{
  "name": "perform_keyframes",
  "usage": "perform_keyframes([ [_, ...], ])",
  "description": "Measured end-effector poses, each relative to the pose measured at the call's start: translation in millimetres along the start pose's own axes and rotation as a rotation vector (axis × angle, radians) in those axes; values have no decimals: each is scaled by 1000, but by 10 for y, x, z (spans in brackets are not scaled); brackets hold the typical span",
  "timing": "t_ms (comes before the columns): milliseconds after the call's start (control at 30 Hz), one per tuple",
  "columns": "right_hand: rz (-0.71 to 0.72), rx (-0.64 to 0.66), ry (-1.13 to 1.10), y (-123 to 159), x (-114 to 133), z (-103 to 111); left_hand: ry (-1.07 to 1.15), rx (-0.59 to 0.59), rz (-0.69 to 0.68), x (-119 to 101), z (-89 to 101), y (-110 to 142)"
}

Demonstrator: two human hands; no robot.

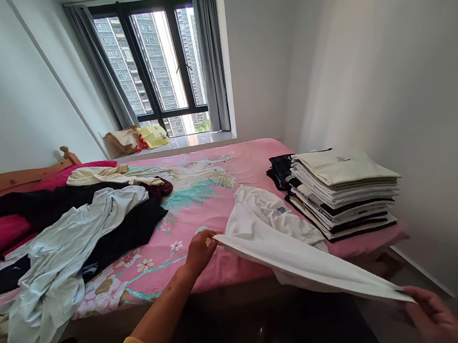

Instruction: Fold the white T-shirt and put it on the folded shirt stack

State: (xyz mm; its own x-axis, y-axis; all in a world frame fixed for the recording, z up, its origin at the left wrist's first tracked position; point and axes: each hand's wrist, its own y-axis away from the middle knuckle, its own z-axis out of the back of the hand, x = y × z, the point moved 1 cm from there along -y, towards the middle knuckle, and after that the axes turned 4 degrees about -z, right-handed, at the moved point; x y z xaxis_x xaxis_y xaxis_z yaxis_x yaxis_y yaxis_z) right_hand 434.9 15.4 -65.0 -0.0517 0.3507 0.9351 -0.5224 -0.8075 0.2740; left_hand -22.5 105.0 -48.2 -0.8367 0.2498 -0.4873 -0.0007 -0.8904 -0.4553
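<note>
A white T-shirt (262,239) is stretched between my two hands at the front edge of the bed. My left hand (201,250) pinches one corner of its hem, just above the pink bedsheet. Low on the right, my right hand (432,310) grips the opposite end of the hem, out past the bed's edge. The hem runs taut and slants down from left to right. The far part of the shirt, with a small dark print on it, lies loosely on the sheet.
A tall stack of folded clothes (344,191) stands at the bed's right end, with black folded clothes (281,170) behind it. Loose clothes (81,228) are heaped on the left. A pink flowered bedsheet (248,163) covers the bed. Bags (152,137) sit on the windowsill.
</note>
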Motion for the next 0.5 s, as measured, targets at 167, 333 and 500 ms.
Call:
perform_keyframes([
  [167, 221, -189, 15, 248, 1003, -91, 318, -374, 202, -438, 508, -177],
  [333, 456, -344, 6, 326, 1869, -38, 503, -478, 234, -834, 1064, -422],
  [500, 710, -246, 61, 18, 2469, 29, 63, 39, 138, -787, 1364, -543],
])
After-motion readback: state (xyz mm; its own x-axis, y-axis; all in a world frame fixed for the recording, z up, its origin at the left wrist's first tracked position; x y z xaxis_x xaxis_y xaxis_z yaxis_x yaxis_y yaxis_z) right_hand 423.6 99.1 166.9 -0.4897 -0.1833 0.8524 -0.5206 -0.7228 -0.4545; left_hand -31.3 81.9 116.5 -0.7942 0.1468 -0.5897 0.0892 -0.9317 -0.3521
